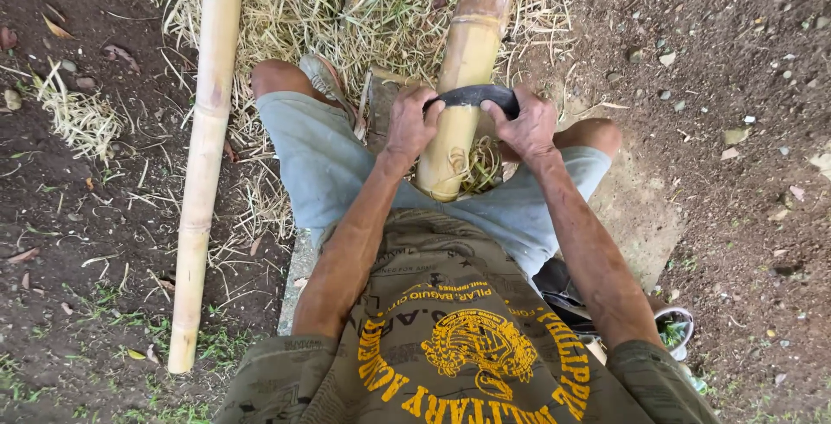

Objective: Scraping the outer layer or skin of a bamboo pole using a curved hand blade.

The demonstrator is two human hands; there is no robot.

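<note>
fingers (414, 111) of left hand (409, 125) and right hand (525, 125) curled tight around either end of a dark curved blade (474, 93), pressed across a bamboo pole (467, 61) lying between the knees. likely mid-scrape; shavings (346, 9) heaped beyond, pole part pale near its end. both arms extended forward, wrists bent down. second bamboo pole (203, 156) lying on soil at left.

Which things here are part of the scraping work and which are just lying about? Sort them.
In use: bamboo pole between the knees; dark curved blade, gripped by left hand and right hand.

Lying about: second bamboo pole, straw-like shavings, small cup, dry leaves.
</note>
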